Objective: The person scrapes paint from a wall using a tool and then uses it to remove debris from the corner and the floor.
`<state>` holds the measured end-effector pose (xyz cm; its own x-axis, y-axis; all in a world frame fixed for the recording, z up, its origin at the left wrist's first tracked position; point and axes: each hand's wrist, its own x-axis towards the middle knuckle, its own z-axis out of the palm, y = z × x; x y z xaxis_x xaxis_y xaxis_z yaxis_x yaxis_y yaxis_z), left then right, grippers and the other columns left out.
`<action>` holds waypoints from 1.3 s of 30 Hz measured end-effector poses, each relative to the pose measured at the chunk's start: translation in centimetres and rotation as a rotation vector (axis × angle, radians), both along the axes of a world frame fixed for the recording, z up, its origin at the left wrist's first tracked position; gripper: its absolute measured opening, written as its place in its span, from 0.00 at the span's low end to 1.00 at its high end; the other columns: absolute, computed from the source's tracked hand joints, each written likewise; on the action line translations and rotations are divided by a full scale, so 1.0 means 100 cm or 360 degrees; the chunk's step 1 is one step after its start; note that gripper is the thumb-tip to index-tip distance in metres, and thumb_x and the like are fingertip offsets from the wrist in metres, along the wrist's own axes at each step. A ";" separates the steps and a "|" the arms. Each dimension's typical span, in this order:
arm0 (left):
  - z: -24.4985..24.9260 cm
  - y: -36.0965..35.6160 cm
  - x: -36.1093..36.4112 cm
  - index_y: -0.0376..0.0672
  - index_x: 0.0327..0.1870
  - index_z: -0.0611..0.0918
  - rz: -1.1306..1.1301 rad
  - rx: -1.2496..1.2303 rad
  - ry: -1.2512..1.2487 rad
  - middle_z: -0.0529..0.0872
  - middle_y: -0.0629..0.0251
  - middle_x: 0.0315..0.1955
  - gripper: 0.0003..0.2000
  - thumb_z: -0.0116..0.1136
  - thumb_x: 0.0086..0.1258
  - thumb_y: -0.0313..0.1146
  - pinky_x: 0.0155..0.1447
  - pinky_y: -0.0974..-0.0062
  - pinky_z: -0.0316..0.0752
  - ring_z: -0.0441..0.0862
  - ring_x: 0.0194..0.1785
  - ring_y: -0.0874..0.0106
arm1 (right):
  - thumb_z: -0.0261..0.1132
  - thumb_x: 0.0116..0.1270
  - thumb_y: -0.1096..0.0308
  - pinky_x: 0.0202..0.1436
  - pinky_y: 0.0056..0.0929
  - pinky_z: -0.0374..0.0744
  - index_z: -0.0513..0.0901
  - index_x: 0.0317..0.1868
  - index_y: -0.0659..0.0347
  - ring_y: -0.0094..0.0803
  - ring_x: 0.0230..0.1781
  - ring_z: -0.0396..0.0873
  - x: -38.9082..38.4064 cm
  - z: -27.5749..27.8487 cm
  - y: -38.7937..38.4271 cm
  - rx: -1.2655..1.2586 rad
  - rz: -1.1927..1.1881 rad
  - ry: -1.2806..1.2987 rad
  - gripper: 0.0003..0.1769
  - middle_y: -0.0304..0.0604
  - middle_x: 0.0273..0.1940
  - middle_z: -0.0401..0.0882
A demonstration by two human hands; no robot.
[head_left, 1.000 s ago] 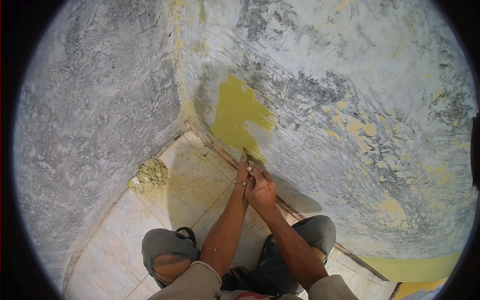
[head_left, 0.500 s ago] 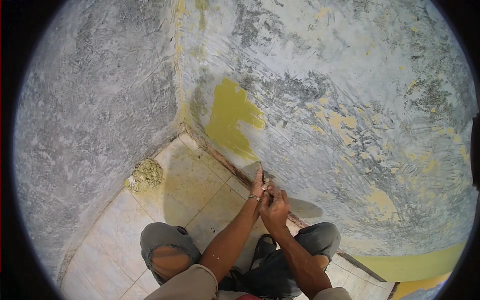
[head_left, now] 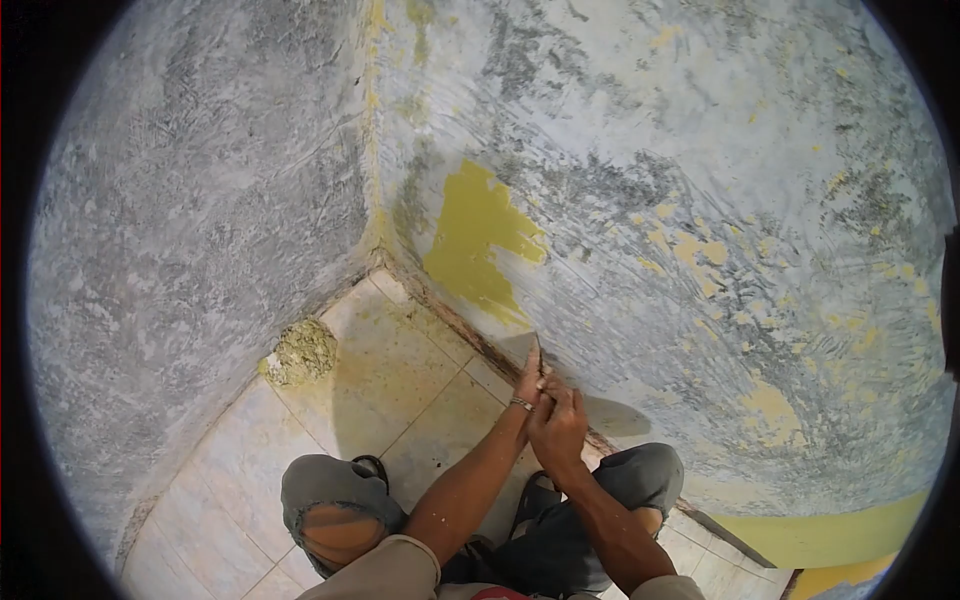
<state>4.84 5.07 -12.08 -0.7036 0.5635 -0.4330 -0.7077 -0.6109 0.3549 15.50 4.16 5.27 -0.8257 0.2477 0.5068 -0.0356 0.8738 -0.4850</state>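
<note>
My left hand (head_left: 529, 382), with a bracelet or watch band at its wrist, is at the foot of the scraped wall (head_left: 640, 330). One finger, or a thin edge held along it, points up at the wall just below the olive-yellow paint patch (head_left: 480, 240). The other fingers are curled. My right hand (head_left: 560, 418) is closed and touches the left, its fingertips pinched together against it. Something small and pale shows between the two hands, too small to name. The palms are hidden.
A heap of yellowish scrapings (head_left: 303, 352) lies on the tiled floor (head_left: 410, 400) by the left grey wall (head_left: 200, 250). A broken reddish edge (head_left: 450, 318) runs along the wall's base. My bent knees (head_left: 340, 490) flank my arms.
The whole view has shifted a little, so walls and hands appear slightly farther right and lower. My right hand's fingers have closed in on the left hand. A sandal now shows by the left knee.
</note>
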 end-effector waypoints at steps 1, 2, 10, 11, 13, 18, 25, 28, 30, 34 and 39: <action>0.006 0.005 0.003 0.47 0.25 0.70 0.0060 -0.0151 0.0112 0.67 0.76 0.15 0.26 0.45 0.67 0.63 0.17 0.83 0.61 0.61 0.14 0.83 | 0.56 0.61 0.76 0.43 0.45 0.74 0.76 0.39 0.69 0.55 0.37 0.75 -0.004 -0.003 -0.001 0.0009 0.0007 -0.0005 0.08 0.56 0.37 0.79; 0.009 0.002 -0.007 0.47 0.22 0.70 -0.0043 0.0001 -0.0242 0.66 0.76 0.12 0.27 0.45 0.66 0.65 0.17 0.84 0.60 0.60 0.13 0.82 | 0.56 0.61 0.76 0.42 0.46 0.74 0.76 0.39 0.69 0.55 0.37 0.75 -0.009 -0.006 -0.003 0.0062 0.0003 0.0010 0.07 0.57 0.36 0.79; 0.057 -0.031 -0.017 0.50 0.10 0.63 -0.0109 0.0735 -0.0783 0.59 0.72 0.05 0.33 0.50 0.57 0.72 0.14 0.82 0.54 0.56 0.10 0.79 | 0.57 0.61 0.77 0.40 0.45 0.74 0.75 0.38 0.69 0.55 0.35 0.75 -0.024 -0.012 -0.005 0.0012 0.0044 -0.0071 0.06 0.55 0.38 0.79; 0.049 -0.024 -0.014 0.50 0.10 0.63 -0.0105 0.0742 -0.0766 0.59 0.72 0.05 0.33 0.50 0.57 0.72 0.14 0.82 0.54 0.56 0.10 0.79 | 0.57 0.61 0.77 0.40 0.45 0.74 0.75 0.38 0.69 0.55 0.35 0.75 -0.020 -0.010 -0.001 0.0018 0.0052 -0.0056 0.06 0.55 0.38 0.79; 0.048 -0.016 -0.009 0.50 0.10 0.62 -0.0105 0.0214 -0.0359 0.59 0.72 0.05 0.33 0.51 0.56 0.71 0.14 0.81 0.54 0.57 0.10 0.78 | 0.56 0.60 0.78 0.40 0.44 0.74 0.74 0.38 0.68 0.53 0.36 0.76 -0.009 -0.007 0.002 0.0126 0.0145 0.0079 0.06 0.53 0.38 0.79; 0.058 -0.016 -0.003 0.51 0.11 0.62 -0.0216 0.0460 -0.0574 0.59 0.71 0.04 0.32 0.51 0.57 0.71 0.14 0.80 0.53 0.57 0.09 0.77 | 0.56 0.59 0.79 0.40 0.43 0.74 0.74 0.38 0.67 0.52 0.35 0.76 -0.006 -0.009 0.004 -0.0020 0.0104 0.0039 0.06 0.51 0.36 0.79; 0.025 -0.055 -0.059 0.52 0.10 0.62 -0.0001 -0.0089 -0.0267 0.59 0.71 0.04 0.32 0.48 0.58 0.71 0.14 0.80 0.54 0.56 0.08 0.76 | 0.55 0.61 0.76 0.41 0.49 0.75 0.76 0.39 0.65 0.54 0.35 0.75 -0.060 -0.038 -0.024 -0.0135 0.0044 -0.0177 0.06 0.53 0.37 0.79; 0.021 -0.055 -0.059 0.53 0.11 0.63 0.0084 0.0464 -0.0617 0.60 0.71 0.05 0.31 0.46 0.60 0.70 0.13 0.80 0.57 0.57 0.08 0.77 | 0.56 0.63 0.73 0.33 0.42 0.79 0.76 0.42 0.66 0.52 0.38 0.77 -0.072 -0.039 -0.020 0.0107 0.0169 -0.0045 0.08 0.54 0.40 0.77; 0.029 -0.054 -0.055 0.53 0.11 0.63 0.0124 0.0559 -0.0733 0.61 0.71 0.05 0.31 0.46 0.61 0.70 0.12 0.80 0.58 0.58 0.08 0.77 | 0.56 0.62 0.74 0.37 0.44 0.78 0.76 0.42 0.66 0.54 0.39 0.76 -0.061 -0.029 -0.018 0.0067 0.0184 -0.0072 0.08 0.55 0.39 0.78; -0.007 -0.022 -0.021 0.52 0.11 0.63 -0.0162 0.0438 -0.0403 0.60 0.71 0.05 0.32 0.44 0.59 0.72 0.12 0.80 0.57 0.58 0.08 0.76 | 0.56 0.63 0.74 0.41 0.45 0.77 0.75 0.44 0.69 0.57 0.41 0.75 -0.018 -0.021 -0.008 0.0008 0.0083 -0.0271 0.11 0.58 0.39 0.78; 0.025 -0.023 -0.011 0.53 0.08 0.63 -0.0258 0.0306 -0.0448 0.60 0.71 0.04 0.34 0.43 0.58 0.74 0.12 0.80 0.54 0.58 0.07 0.77 | 0.56 0.63 0.74 0.39 0.47 0.77 0.74 0.42 0.69 0.57 0.39 0.75 -0.012 -0.027 -0.009 0.0027 -0.0063 -0.0278 0.09 0.59 0.38 0.76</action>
